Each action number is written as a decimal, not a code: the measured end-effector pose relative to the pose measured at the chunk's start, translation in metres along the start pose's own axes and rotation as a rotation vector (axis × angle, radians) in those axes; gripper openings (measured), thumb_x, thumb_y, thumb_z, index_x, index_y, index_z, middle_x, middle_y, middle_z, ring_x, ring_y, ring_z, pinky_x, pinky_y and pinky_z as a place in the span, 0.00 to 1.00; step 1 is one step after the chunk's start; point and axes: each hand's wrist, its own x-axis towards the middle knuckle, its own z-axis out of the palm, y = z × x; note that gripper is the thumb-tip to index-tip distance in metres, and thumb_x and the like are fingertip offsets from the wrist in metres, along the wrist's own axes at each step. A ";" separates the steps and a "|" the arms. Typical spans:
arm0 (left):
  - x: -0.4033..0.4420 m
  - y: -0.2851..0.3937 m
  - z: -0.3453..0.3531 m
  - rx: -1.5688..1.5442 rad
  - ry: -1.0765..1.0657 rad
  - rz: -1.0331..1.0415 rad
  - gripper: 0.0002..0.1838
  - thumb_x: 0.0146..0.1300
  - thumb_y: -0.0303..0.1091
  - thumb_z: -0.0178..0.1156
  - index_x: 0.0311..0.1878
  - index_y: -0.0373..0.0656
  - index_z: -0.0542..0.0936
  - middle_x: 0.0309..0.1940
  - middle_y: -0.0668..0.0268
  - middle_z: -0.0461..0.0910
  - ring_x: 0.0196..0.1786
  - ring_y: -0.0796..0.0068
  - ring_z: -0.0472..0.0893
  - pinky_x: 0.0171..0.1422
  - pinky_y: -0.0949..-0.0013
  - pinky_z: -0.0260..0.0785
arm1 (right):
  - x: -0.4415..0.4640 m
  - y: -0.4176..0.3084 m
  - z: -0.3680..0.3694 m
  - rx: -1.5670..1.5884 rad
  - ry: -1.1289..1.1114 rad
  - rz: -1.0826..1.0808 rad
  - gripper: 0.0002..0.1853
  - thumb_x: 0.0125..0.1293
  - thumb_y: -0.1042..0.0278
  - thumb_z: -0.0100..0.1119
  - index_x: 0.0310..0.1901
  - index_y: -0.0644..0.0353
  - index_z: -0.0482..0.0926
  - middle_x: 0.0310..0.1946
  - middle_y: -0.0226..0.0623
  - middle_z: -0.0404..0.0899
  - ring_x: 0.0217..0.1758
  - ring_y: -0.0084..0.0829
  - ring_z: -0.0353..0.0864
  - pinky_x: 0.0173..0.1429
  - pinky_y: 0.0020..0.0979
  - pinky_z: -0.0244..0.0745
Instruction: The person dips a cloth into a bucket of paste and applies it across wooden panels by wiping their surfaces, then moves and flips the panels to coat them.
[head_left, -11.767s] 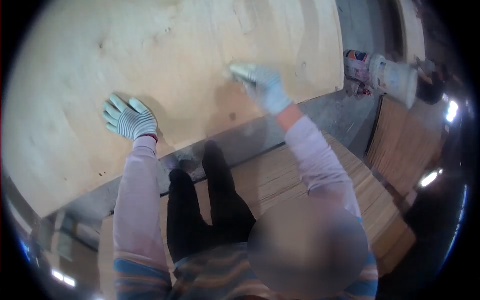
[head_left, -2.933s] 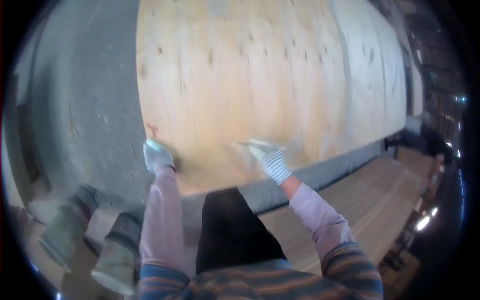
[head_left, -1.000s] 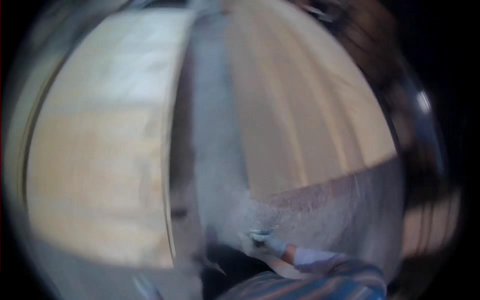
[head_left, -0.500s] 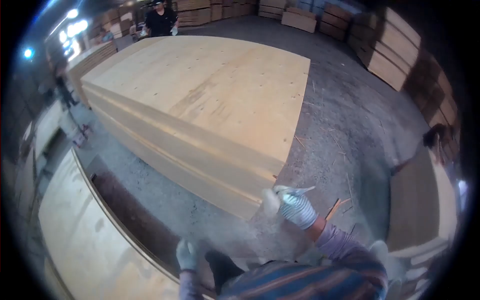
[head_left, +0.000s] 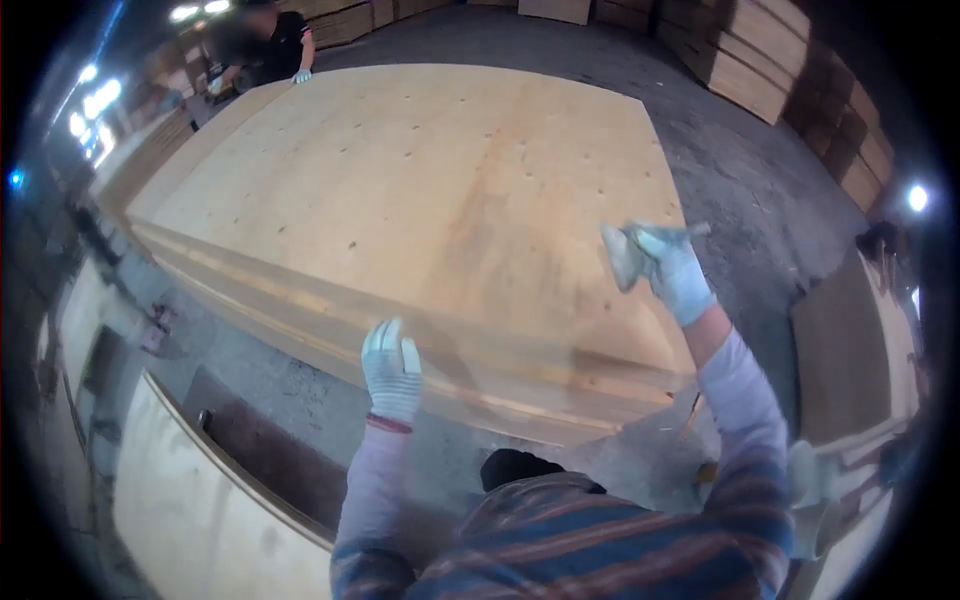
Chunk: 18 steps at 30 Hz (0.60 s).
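My right hand (head_left: pixel 675 275), in a pale glove, is closed around a putty knife (head_left: pixel 622 258). Its broad blade points left and its handle sticks out to the right, above the top plywood sheet (head_left: pixel 400 200) near the right end. That sheet is pale, with scattered dark knots and a brownish streak, and lies on a thick stack. My left hand (head_left: pixel 392 370), gloved with a red cuff, is at the stack's near edge (head_left: pixel 480 385). Its fingers are stretched out and hold nothing; whether they touch the edge I cannot tell.
At the far left end a person in dark clothes (head_left: pixel 275 45) rests a gloved hand on the stack. Another plywood panel (head_left: pixel 190 490) lies at the lower left. More board stacks (head_left: pixel 755 60) stand at the back right, and another board stack (head_left: pixel 845 350) stands at the right.
Both my hands have risen and moved forward, the right one with the putty knife over the sheet, the left to the near edge. The other person now leans at the far end.
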 end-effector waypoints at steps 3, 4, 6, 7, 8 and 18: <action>0.081 -0.050 0.025 0.126 -0.032 0.104 0.18 0.62 0.34 0.56 0.53 0.37 0.76 0.51 0.51 0.78 0.60 0.47 0.73 0.69 0.47 0.60 | 0.136 0.016 0.034 0.089 -0.087 0.056 0.15 0.69 0.72 0.53 0.54 0.67 0.76 0.46 0.43 0.82 0.49 0.36 0.83 0.50 0.40 0.80; 0.100 -0.063 0.038 0.156 -0.091 0.081 0.18 0.61 0.34 0.56 0.53 0.37 0.77 0.51 0.51 0.78 0.60 0.47 0.73 0.69 0.47 0.59 | 0.182 0.019 0.050 0.078 -0.077 0.047 0.14 0.69 0.72 0.54 0.54 0.66 0.77 0.45 0.43 0.82 0.47 0.37 0.83 0.50 0.40 0.80; 0.139 -0.081 0.054 0.220 -0.225 0.046 0.18 0.60 0.34 0.56 0.53 0.37 0.77 0.51 0.51 0.78 0.61 0.46 0.72 0.70 0.46 0.58 | 0.278 0.033 0.075 0.164 0.010 0.009 0.13 0.68 0.70 0.54 0.51 0.65 0.78 0.44 0.43 0.83 0.45 0.39 0.84 0.49 0.42 0.80; 0.146 -0.073 0.055 0.230 -0.144 0.093 0.19 0.59 0.35 0.57 0.53 0.37 0.77 0.54 0.51 0.77 0.61 0.44 0.71 0.70 0.45 0.57 | 0.331 0.053 0.083 0.254 0.082 -0.019 0.13 0.67 0.69 0.55 0.50 0.64 0.79 0.44 0.43 0.83 0.44 0.40 0.84 0.49 0.43 0.80; 0.151 -0.072 0.058 0.228 -0.171 0.050 0.19 0.58 0.35 0.57 0.53 0.38 0.77 0.55 0.51 0.76 0.62 0.44 0.71 0.71 0.46 0.58 | 0.381 0.074 0.089 0.335 0.154 -0.040 0.12 0.67 0.68 0.56 0.48 0.64 0.80 0.43 0.43 0.84 0.42 0.41 0.85 0.49 0.43 0.80; 0.170 -0.075 0.057 0.157 -0.385 -0.063 0.24 0.58 0.34 0.55 0.58 0.38 0.74 0.60 0.50 0.72 0.64 0.42 0.68 0.69 0.40 0.56 | 0.574 0.143 0.110 -1.208 -0.280 0.048 0.23 0.58 0.42 0.65 0.39 0.57 0.86 0.41 0.39 0.87 0.44 0.38 0.86 0.48 0.36 0.80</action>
